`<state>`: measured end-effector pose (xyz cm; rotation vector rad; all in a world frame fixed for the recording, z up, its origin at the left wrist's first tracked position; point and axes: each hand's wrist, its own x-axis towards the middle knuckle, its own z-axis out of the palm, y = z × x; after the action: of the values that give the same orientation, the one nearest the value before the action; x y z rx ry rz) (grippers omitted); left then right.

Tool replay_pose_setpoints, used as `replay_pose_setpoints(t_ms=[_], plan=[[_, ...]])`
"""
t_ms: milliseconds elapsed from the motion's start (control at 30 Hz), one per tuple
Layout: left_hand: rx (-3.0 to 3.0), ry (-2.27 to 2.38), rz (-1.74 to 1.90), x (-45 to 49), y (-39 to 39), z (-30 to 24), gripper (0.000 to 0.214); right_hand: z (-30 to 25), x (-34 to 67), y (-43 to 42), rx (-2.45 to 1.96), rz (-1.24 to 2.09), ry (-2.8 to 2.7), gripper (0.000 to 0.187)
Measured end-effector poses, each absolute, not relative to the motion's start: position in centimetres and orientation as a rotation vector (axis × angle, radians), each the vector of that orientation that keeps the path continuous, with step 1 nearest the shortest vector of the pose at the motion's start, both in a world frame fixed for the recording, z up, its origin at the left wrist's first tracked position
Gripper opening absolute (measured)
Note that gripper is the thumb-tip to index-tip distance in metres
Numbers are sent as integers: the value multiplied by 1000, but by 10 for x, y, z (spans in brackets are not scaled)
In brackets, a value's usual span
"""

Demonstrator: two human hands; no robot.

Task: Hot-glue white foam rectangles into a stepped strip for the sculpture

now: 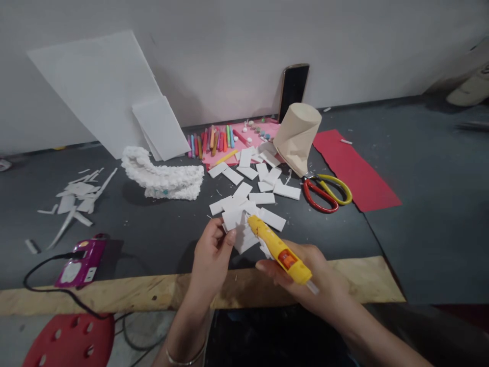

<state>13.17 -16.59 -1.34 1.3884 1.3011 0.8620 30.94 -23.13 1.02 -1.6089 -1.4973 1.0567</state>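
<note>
My right hand (305, 278) grips a yellow glue gun (278, 250) with its tip pointing up-left onto a small stack of white foam pieces (240, 232). My left hand (212, 257) pinches that stack at its left edge, just above the near edge of the dark table. Several more white foam rectangles (254, 186) lie scattered on the table beyond the hands. A curved white foam build (162, 176) sits to the left of them.
Red-and-yellow scissors (326, 192), a beige paper roll (298, 135), red paper (353, 168), coloured sticks (212, 140) on pink paper, a phone (293, 86) against the wall, white boards (114, 92), foam scraps (78, 196), a purple corded device (82, 262) and a red stool (71, 339).
</note>
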Motion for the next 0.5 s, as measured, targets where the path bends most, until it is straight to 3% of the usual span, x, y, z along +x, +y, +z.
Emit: replay_pose_setpoints(t_ms=[233, 500], plan=[[1349, 1239, 863, 133, -167, -16, 22, 14, 301, -231, -1577, 1164, -1544, 36], [1385, 1322, 876, 130, -167, -15, 31, 11, 314, -233, -1619, 1034, -1482, 34]])
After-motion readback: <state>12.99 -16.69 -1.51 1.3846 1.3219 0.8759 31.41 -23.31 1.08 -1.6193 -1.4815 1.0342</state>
